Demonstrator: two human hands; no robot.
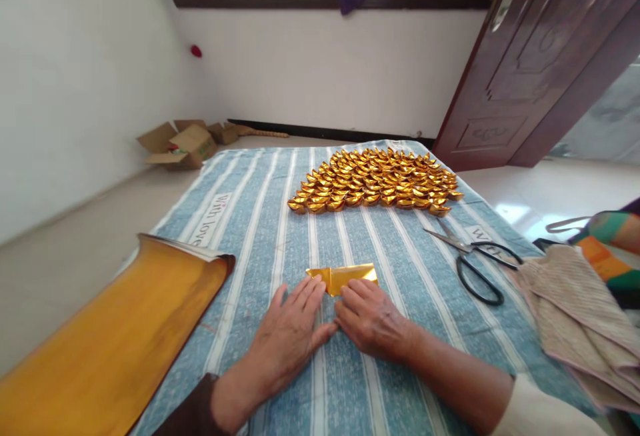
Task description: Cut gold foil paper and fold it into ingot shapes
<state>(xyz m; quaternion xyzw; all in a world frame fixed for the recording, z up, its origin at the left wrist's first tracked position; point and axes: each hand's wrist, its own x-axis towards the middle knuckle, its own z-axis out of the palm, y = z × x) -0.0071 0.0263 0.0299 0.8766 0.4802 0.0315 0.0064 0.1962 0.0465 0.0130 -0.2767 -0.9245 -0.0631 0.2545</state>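
A small strip of shiny gold foil paper (350, 277) lies on the striped blue cloth, with a crease near its left end. My left hand (293, 323) rests flat with its fingers stretched out, their tips pressing on the strip's left part. Curled fingers of my right hand (373, 319) grip the lower right edge of the same strip; the fingertips are partly hidden. Beyond the hands, many folded gold paper ingots (375, 179) stand packed together in rows.
Black-handled scissors (470, 249) lie partly spread at the right, beside a beige towel (575, 303). A stack of large gold sheets (125, 316) covers the left edge of the striped cloth (260, 223). Cardboard boxes (185, 146) sit on the floor behind; a brown door (530, 56) stands at the right.
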